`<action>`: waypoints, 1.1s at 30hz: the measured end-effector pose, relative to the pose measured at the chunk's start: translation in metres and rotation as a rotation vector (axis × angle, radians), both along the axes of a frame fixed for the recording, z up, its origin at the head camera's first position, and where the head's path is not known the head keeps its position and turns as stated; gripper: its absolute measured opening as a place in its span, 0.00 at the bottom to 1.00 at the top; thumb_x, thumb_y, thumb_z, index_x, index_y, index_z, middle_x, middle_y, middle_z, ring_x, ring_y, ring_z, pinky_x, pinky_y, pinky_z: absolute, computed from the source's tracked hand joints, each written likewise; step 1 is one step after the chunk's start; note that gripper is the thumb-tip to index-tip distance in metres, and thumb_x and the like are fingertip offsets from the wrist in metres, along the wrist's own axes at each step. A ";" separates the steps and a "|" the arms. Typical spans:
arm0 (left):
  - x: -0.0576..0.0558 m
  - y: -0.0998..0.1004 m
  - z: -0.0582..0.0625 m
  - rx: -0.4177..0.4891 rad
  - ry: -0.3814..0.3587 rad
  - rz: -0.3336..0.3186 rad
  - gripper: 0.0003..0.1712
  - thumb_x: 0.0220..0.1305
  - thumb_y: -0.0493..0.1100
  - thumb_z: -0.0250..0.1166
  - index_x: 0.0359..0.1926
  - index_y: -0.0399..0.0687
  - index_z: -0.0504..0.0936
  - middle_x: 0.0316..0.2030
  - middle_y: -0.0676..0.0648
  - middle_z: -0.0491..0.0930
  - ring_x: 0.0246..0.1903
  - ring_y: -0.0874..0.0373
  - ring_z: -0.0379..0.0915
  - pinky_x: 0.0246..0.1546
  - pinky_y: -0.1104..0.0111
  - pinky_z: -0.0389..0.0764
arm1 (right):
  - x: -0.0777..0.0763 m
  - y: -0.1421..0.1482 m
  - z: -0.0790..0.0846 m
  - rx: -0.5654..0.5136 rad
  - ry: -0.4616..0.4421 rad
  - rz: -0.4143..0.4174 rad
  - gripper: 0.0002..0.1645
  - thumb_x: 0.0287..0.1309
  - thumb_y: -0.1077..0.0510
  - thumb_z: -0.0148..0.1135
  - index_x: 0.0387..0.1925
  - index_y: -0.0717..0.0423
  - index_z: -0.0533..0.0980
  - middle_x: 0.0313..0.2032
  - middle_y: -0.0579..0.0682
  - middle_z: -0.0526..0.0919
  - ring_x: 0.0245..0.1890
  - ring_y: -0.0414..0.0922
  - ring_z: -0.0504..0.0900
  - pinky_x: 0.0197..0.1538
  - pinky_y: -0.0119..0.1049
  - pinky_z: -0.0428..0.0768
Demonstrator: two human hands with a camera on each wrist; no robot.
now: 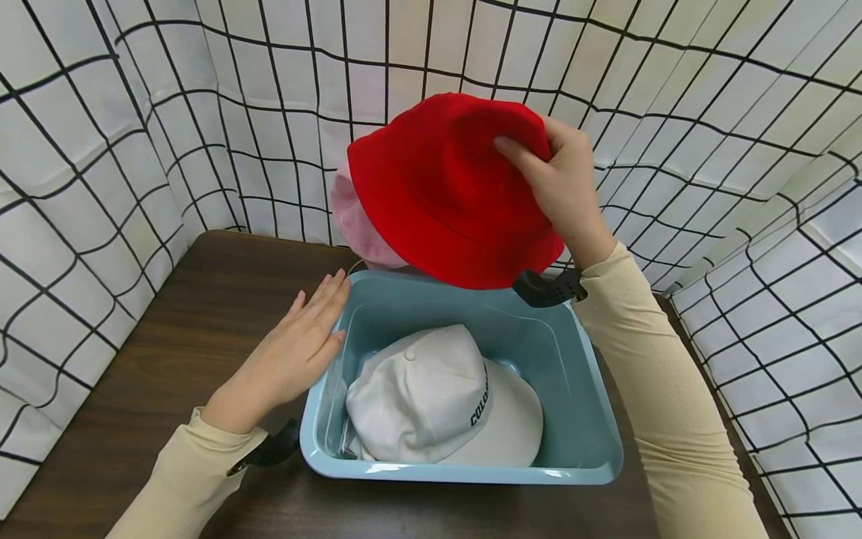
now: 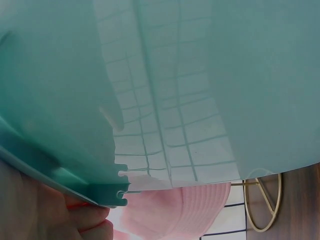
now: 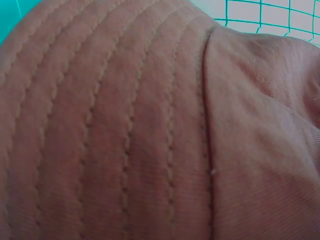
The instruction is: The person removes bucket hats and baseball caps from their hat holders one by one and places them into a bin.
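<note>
The red bucket hat (image 1: 444,195) is up over the far edge of the blue bin (image 1: 458,473), its brim hanging across the middle of that rim in the head view. Your right grip (image 1: 566,172) is clamped on the hat's right side, thumb pressed on the near face. Your left grip (image 1: 292,348) has its fingers straight, laid along the bin's left rim near the far corner.

Inside the bin you have room to the right of the white cap (image 1: 424,404) and behind it; the cap fills the left and near part, close to the front wall, brim pointing right. On your left the tabletop (image 1: 202,322) runs wide to the grid curtain (image 1: 269,112); on your right it narrows to a strip that your forearm crosses.

Behind the bin's far edge a pink hat (image 1: 364,228) stands in the way, partly hidden by the red one. A thin gold wire ring (image 2: 279,197) shows beside it in the left wrist view. A stitched brim fills most of the right wrist view.
</note>
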State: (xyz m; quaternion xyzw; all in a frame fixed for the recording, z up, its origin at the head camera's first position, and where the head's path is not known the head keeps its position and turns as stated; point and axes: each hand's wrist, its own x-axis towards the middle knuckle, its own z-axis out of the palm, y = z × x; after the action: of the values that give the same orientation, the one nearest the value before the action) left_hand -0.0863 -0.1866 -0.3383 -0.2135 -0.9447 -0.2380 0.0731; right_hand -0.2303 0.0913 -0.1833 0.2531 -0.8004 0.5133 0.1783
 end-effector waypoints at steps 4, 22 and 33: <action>0.000 0.000 0.000 -0.003 0.004 0.001 0.36 0.67 0.42 0.50 0.70 0.31 0.51 0.71 0.36 0.47 0.70 0.41 0.40 0.66 0.42 0.45 | 0.008 0.004 0.002 0.003 0.000 0.009 0.17 0.56 0.58 0.65 0.48 0.58 0.80 0.41 0.52 0.83 0.39 0.45 0.81 0.44 0.37 0.81; -0.001 0.001 -0.002 -0.031 0.008 0.027 0.35 0.68 0.43 0.48 0.70 0.32 0.52 0.71 0.37 0.48 0.70 0.41 0.41 0.66 0.42 0.45 | 0.042 0.026 0.007 0.112 -0.049 0.017 0.15 0.57 0.57 0.65 0.46 0.58 0.81 0.36 0.49 0.83 0.34 0.47 0.81 0.38 0.32 0.81; -0.001 0.000 -0.002 -0.043 0.012 0.046 0.36 0.67 0.44 0.50 0.71 0.33 0.52 0.71 0.38 0.48 0.70 0.42 0.42 0.66 0.43 0.43 | 0.068 0.039 0.005 0.188 -0.147 0.067 0.15 0.57 0.57 0.65 0.46 0.58 0.80 0.36 0.50 0.84 0.32 0.49 0.82 0.33 0.35 0.83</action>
State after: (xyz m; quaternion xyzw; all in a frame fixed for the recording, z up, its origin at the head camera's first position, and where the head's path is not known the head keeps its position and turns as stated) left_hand -0.0873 -0.1865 -0.3400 -0.1949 -0.9538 -0.2144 0.0797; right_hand -0.1627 0.1305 -0.1780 0.2569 -0.8471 0.4587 0.0774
